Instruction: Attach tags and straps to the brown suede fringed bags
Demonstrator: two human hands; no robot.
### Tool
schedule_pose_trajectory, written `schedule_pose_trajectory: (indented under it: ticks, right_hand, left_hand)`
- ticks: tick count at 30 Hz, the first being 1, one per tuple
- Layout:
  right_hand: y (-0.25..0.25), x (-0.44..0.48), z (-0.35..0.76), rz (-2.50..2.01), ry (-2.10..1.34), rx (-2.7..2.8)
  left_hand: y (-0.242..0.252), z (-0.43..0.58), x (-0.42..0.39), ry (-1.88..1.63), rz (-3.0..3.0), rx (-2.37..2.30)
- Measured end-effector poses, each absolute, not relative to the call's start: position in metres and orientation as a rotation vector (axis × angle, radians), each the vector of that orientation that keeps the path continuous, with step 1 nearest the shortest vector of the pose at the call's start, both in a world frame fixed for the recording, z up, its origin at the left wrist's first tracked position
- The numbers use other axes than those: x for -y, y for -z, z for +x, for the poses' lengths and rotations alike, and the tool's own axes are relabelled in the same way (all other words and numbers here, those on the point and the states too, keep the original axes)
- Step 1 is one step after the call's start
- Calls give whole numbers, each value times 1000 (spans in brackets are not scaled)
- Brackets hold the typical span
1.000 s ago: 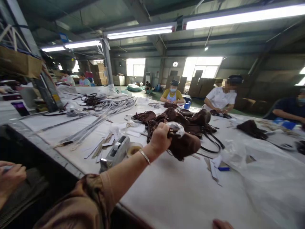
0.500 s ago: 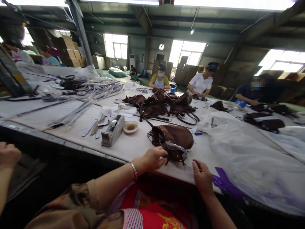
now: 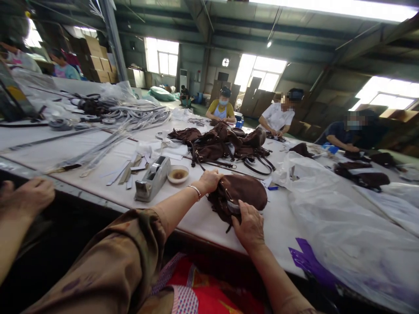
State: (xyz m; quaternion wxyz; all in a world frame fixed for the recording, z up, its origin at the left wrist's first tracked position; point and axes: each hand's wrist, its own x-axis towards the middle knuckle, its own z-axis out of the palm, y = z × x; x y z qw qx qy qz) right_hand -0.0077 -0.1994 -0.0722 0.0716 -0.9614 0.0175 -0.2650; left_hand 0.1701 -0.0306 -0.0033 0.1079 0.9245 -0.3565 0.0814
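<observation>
A brown suede bag (image 3: 244,194) with fringe lies on the white table (image 3: 209,218) just in front of me. My left hand (image 3: 209,181) grips its far left side, fingers curled over the top. My right hand (image 3: 250,224) presses on its near edge, fingers closed around the opening. A silver bangle circles my left wrist.
A grey tape dispenser (image 3: 153,179) and a small dish (image 3: 178,174) stand left of the bag. A pile of brown bags (image 3: 225,146) lies behind. Clear plastic sheeting (image 3: 334,213) covers the right side. Another person's hand (image 3: 28,198) is at the far left. Several workers sit across the table.
The bag was held up in my left hand, then laid on the table. Both my hands have now closed on it, the right one moving up from the table edge.
</observation>
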Motion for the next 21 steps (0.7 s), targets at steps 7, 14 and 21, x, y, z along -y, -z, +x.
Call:
schedule_pose_trajectory:
  ticks: [7, 14, 21]
  right_hand:
    - [55, 256, 28, -2836, 888, -283]
    - [43, 265, 46, -2673, 969, -87]
    - [7, 238, 42, -2356, 950, -37]
  left_hand:
    - [12, 154, 30, -418, 2708, 811]
    - [42, 74, 37, -590, 2239, 1386]
    - [52, 79, 89, -141, 2337, 1377]
